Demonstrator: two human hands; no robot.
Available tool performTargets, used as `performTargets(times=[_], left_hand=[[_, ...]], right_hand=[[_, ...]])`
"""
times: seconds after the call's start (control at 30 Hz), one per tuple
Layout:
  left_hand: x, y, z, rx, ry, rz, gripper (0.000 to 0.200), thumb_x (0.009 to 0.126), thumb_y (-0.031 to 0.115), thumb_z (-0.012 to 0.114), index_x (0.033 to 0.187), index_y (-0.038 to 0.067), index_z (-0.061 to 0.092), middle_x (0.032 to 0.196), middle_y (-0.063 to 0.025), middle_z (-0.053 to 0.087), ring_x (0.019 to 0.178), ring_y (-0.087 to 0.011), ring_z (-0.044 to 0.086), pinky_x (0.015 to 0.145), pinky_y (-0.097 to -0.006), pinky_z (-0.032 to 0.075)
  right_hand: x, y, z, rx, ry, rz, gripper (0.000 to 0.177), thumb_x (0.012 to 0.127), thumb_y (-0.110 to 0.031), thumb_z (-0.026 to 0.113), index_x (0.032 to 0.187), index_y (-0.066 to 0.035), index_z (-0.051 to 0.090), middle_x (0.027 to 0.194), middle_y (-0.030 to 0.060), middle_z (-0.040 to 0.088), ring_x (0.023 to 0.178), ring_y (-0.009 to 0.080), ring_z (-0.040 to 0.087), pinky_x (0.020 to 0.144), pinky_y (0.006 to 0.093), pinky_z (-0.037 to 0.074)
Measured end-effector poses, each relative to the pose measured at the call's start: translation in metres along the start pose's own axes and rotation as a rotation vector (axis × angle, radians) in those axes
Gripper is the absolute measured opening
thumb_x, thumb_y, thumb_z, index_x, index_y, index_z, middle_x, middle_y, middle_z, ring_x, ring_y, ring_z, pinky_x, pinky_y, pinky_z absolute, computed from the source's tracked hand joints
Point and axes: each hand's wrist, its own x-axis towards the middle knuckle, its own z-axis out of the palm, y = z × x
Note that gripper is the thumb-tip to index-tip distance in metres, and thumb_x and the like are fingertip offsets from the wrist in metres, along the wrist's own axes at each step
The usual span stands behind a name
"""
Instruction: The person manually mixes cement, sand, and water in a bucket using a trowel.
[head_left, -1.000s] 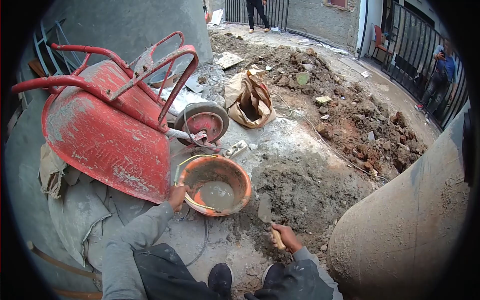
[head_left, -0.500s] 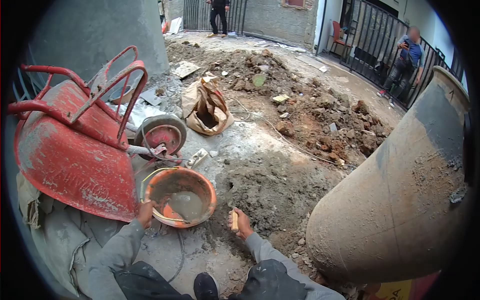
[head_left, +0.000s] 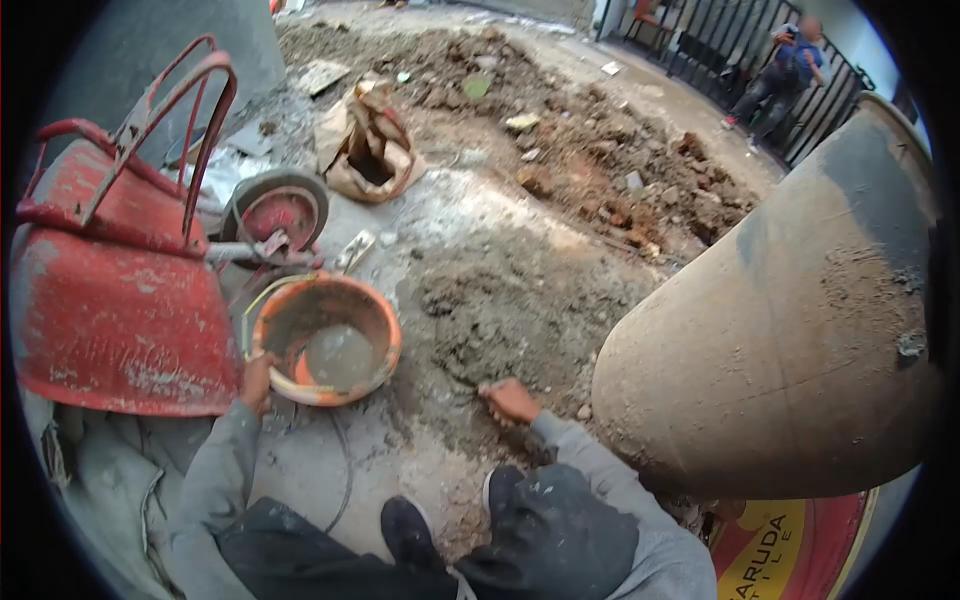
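Note:
My left hand [head_left: 257, 382] is closed on the near left rim of an orange bucket [head_left: 387, 312]. Greyish liquid [head_left: 340, 356] lies in the bottom of the bucket, which stands tilted a little towards me. To its right, my right hand [head_left: 512, 400] is a fist around a wooden-handled trowel, low at the near edge of a wet grey mortar heap [head_left: 500, 310]. The handle is now hidden by my fingers, and the blade cannot be clearly made out against the mortar.
A tipped red wheelbarrow [head_left: 130, 320] stands at left, its wheel [head_left: 285, 215] behind the bucket. An open paper sack [head_left: 335, 150] sits beyond. A large cylindrical drum [head_left: 760, 350] leans at right. Soil and rubble [head_left: 600, 150] lie behind; a person [head_left: 785, 80] is by the gate.
My view has tilted down and shifted. My right hand has turned and lowered to the mortar's edge, hiding the wooden handle seen before. My left hand keeps hold of the bucket rim.

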Motion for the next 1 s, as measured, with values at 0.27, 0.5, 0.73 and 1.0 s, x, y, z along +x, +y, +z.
performTargets(times=[0.27, 0.5, 0.73, 1.0], left_hand=[[-0.025, 0.003, 0.003, -0.097, -0.011, -0.094, 0.013, 0.076, 0.009, 0.062, 0.087, 0.003, 0.060, 0.077, -0.0041, 0.057, 0.068, -0.0166, 0.056, 0.064, -0.0316, 0.044], [-0.003, 0.009, 0.007, -0.094, 0.010, -0.029, 0.016, 0.073, 0.008, 0.064, 0.083, -0.005, 0.062, 0.077, -0.0078, 0.062, 0.066, -0.0187, 0.060, 0.059, -0.0326, 0.045], [-0.010, 0.014, 0.010, -0.109, 0.017, 0.010, 0.013, 0.074, 0.007, 0.064, 0.083, -0.001, 0.061, 0.073, -0.0043, 0.059, 0.064, -0.0157, 0.056, 0.058, -0.0309, 0.041], [0.007, 0.008, 0.002, -0.102, -0.039, -0.032, 0.016, 0.078, 0.004, 0.058, 0.094, 0.001, 0.057, 0.085, -0.0057, 0.058, 0.078, -0.0179, 0.059, 0.071, -0.0317, 0.047]], right_hand=[[-0.035, -0.007, 0.016, -0.596, 0.435, -0.347, 0.031, 0.086, -0.026, 0.062, 0.094, 0.003, 0.058, 0.082, 0.0254, 0.064, 0.075, 0.0427, 0.064, 0.065, 0.0519, 0.050], [-0.041, -0.031, -0.019, -0.927, 0.633, -0.416, 0.027, 0.090, -0.024, 0.060, 0.109, -0.005, 0.053, 0.096, 0.0184, 0.059, 0.080, 0.0373, 0.065, 0.066, 0.0465, 0.052], [-0.059, 0.016, -0.061, -0.590, 0.695, -0.173, 0.031, 0.091, -0.025, 0.059, 0.101, 0.004, 0.058, 0.085, 0.0267, 0.064, 0.077, 0.0423, 0.064, 0.067, 0.0500, 0.050], [-0.049, 0.019, 0.016, 0.084, 0.132, 0.066, 0.034, 0.088, -0.031, 0.065, 0.100, 0.001, 0.066, 0.066, 0.0110, 0.063, 0.051, 0.0191, 0.060, 0.050, 0.0356, 0.048]])
